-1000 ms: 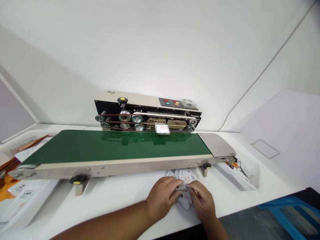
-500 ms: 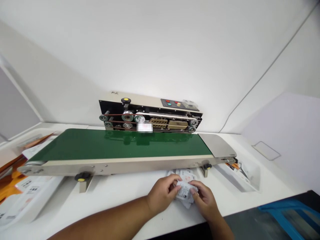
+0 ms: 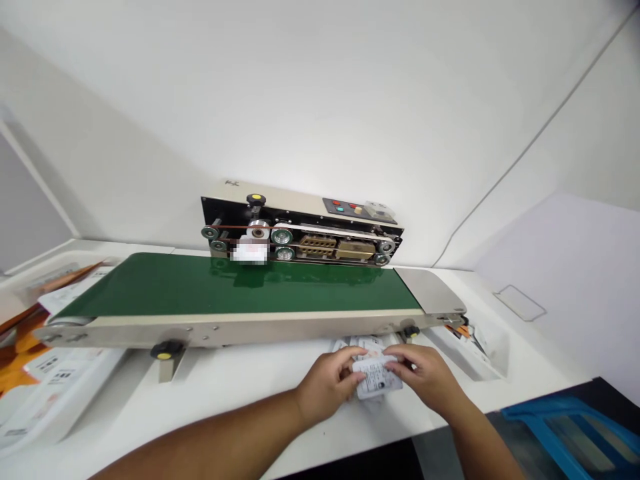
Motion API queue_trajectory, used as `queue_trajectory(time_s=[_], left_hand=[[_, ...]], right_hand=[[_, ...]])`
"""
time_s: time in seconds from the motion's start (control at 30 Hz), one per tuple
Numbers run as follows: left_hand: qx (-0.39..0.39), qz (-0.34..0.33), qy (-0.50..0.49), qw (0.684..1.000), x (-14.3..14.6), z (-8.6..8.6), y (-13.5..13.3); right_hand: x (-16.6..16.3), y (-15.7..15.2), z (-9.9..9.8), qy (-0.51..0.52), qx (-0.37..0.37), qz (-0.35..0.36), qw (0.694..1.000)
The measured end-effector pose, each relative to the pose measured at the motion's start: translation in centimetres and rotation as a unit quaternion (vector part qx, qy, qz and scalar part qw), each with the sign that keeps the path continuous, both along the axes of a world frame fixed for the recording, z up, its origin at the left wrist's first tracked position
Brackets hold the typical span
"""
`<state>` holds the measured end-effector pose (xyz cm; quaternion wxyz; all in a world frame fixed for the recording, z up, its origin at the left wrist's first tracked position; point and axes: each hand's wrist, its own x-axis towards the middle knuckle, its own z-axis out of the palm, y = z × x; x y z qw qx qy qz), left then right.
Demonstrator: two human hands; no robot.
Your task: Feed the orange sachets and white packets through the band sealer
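Between left hand (image 3: 324, 385) and right hand (image 3: 426, 373), pinched by both at its edges, hold the printed white packet (image 3: 379, 381) flat and uncreased above the loose packets (image 3: 371, 405) on the tabletop (image 3: 240, 373). Keep clear of the conveyor frame (image 3: 280, 325) just beyond.

Bare grip (image 3: 324, 387), bare forearms (image 3: 215, 433)

Masked, tiny, cropped
Pixels mask a packet (image 3: 250, 252) at nine o'clock; print on the held sachet (image 3: 379, 379), at five, is unreadable; a bin (image 3: 83, 399) is cropped at eight.
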<state>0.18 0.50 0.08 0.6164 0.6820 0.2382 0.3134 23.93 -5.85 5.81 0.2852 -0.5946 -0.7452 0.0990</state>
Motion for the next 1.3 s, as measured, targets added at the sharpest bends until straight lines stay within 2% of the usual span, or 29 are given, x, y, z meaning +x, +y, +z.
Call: queue_trajectory(time_s=[0.07, 0.2, 0.27, 0.33, 0.4, 0.5, 0.63, 0.77, 0.87, 1.03, 1.13, 1.23, 1.3], left_hand=[[-0.035, 0.005, -0.021, 0.999, 0.3, 0.0, 0.1], [-0.133, 0.019, -0.108, 0.985, 0.7, 0.2, 0.3], [-0.158, 0.019, -0.137, 0.978, 0.8, 0.4, 0.3], [-0.153, 0.004, -0.146, 0.977, 0.8, 0.5, 0.3], [-0.131, -0.014, -0.147, 0.98, 0.8, 0.4, 0.2], [-0.084, -0.018, -0.126, 0.988, 0.6, 0.1, 0.2], [-0.026, -0.002, -0.077, 0.997, 0.4, -0.1, 0.3], [0.014, 0.01, -0.045, 0.999, 0.3, 0.1, 0.5], [0.046, 0.014, -0.024, 0.999, 0.1, 0.3, 0.5], [0.093, 0.025, -0.005, 0.995, -0.1, 1.0, 0.6], [0.14, 0.033, 0.021, 0.989, -0.3, 1.3, 0.6], [0.228, 0.032, 0.057, 0.972, -0.3, 1.3, 0.6], [0.293, 0.016, 0.09, 0.952, -0.4, 1.0, 0.5]], right_hand=[[-0.1, 0.1, -0.9, 0.04, 0.036, -0.04, 0.998], [-1.0, -0.3, -2.3, 0.226, 0.077, -0.082, 0.968], [-2.1, -0.6, -2.6, 0.274, 0.048, -0.055, 0.959], [-3.3, -0.8, -2.5, 0.269, -0.007, -0.027, 0.963], [-4.0, -0.6, -2.1, 0.272, -0.045, -0.018, 0.961], [-3.4, 0.5, -0.9, 0.345, -0.035, -0.045, 0.937], [0.7, 3.2, 2.3, 0.439, 0.027, -0.104, 0.892], [5.5, 6.8, 6.0, 0.46, 0.074, -0.206, 0.861], [7.6, 9.8, 7.4, 0.466, 0.071, -0.262, 0.842], [7.5, 14.4, 7.3, 0.468, 0.033, -0.257, 0.845], [6.7, 16.0, 7.5, 0.453, 0.013, -0.252, 0.855], [5.7, 15.5, 8.1, 0.428, 0.038, -0.267, 0.863], [4.6, 13.6, 8.0, 0.406, 0.087, -0.287, 0.863]])
